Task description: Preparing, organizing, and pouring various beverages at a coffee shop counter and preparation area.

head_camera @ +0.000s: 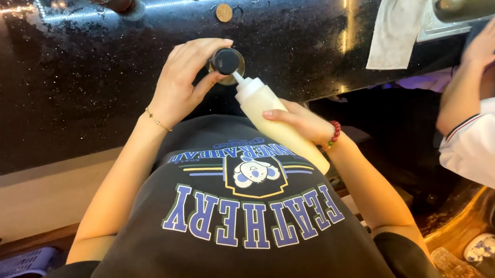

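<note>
Plainly, from left to right:

Left hand: the left hand (pixel 184 83) is curled about a small round glass with dark contents (pixel 227 64), thumb and fingers closed on its rim and side, steadying it on the black speckled stone counter (pixel 83 80).

Bottle: a soft, pale, translucent plastic squeeze bottle with a white nozzle cap (pixel 272 120) lies between the hands — its tip at the mouth of the glass, its base near the person's waist.

Long axis: it runs diagonally, nozzle pointing up and left in the frame toward the glass, the base low and to the right.

Right hand: the right hand (pixel 304 124) is wrapped around the bottle's middle, fingers closed on it.

Risk: a hard squeeze could overfill the small glass or splash onto the counter; a tip slightly off the narrow mouth would miss it.

Far right: another person's hand (pixel 487 38) rests by a grey cloth (pixel 398 21) — apart from this work.
</note>
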